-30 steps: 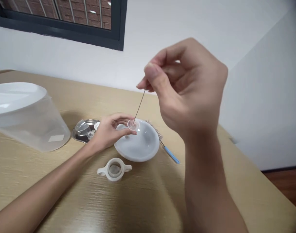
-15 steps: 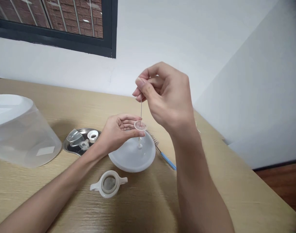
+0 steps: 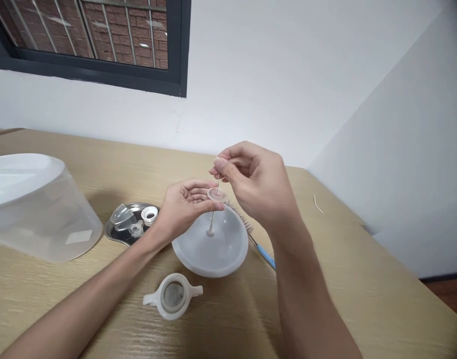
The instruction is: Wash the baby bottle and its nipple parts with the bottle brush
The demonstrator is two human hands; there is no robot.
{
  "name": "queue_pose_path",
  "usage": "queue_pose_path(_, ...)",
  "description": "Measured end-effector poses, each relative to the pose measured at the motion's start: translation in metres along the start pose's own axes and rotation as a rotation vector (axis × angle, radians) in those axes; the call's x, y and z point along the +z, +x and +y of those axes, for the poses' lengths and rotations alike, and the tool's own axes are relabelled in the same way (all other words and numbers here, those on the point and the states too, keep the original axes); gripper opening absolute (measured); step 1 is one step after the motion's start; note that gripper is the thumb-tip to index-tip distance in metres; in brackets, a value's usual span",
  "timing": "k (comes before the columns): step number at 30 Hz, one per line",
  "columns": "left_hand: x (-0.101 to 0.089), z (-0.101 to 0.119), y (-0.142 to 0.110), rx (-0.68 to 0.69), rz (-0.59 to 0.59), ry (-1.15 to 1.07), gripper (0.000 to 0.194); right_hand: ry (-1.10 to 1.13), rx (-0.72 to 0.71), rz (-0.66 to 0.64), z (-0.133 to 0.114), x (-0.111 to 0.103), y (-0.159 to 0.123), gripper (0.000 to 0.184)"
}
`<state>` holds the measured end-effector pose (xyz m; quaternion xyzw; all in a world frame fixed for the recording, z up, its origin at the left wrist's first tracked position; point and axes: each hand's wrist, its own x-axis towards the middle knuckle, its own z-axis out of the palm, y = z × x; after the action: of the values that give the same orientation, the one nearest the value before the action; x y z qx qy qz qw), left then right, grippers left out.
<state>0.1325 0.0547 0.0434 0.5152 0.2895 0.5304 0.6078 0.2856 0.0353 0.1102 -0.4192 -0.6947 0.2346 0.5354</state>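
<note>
My left hand (image 3: 185, 202) pinches a translucent round disc (image 3: 216, 194) between thumb and fingers. Above it, my right hand (image 3: 251, 179) grips a thin wire rod (image 3: 218, 184) that runs down into the disc's middle. A slender pale stem ending in a whitish knob (image 3: 210, 231) hangs below the disc, inside a translucent white bowl (image 3: 209, 259). Whether stem and rod are one piece, I cannot tell. Near the bowl's front lies a white ring with two handles (image 3: 159, 299).
On the left stands a large clear plastic container (image 3: 79, 209) with a white top. Beside it a metal tray (image 3: 109, 230) carries a clear cap, a white ring and a small clear part. A blue-handled brush (image 3: 266, 257) lies behind the bowl. A thin pale strip (image 3: 318, 204) rests at the right.
My right hand has come down toward the disc, and less of the rod shows above it. The left hand keeps its hold on the disc. The view has shifted slightly.
</note>
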Motion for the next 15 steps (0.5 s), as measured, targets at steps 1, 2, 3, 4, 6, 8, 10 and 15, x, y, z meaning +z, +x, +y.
queue_pose_path(1,-0.001,0.001,0.001,0.008,0.018,-0.002,0.049,-0.021,0.011,-0.016,0.002,0.000,0.001,0.009)
queue_pose_path(2,-0.002,0.003,0.001,0.017,0.036,-0.001,0.049,-0.046,0.020,-0.032,0.003,0.000,0.002,0.009)
queue_pose_path(3,-0.003,0.004,0.002,0.023,0.052,0.001,0.050,-0.068,0.026,-0.045,0.004,0.000,0.002,0.008)
queue_pose_path(4,-0.004,0.005,0.002,0.025,0.063,0.005,0.050,-0.085,0.030,-0.057,0.005,0.000,0.003,0.008)
queue_pose_path(6,-0.006,0.004,0.003,0.021,0.067,0.015,0.051,-0.098,0.040,-0.075,0.004,0.000,0.003,0.008)
queue_pose_path(8,-0.008,0.003,0.004,0.013,0.065,0.019,0.052,-0.109,0.057,-0.095,0.003,0.000,0.002,0.008)
queue_pose_path(10,-0.009,0.001,0.004,-0.013,0.053,0.040,0.053,-0.122,0.068,-0.091,0.002,0.001,0.002,0.007)
queue_pose_path(15,-0.001,-0.006,-0.001,-0.097,-0.003,0.148,0.049,-0.164,0.009,0.052,0.005,0.000,0.003,0.010)
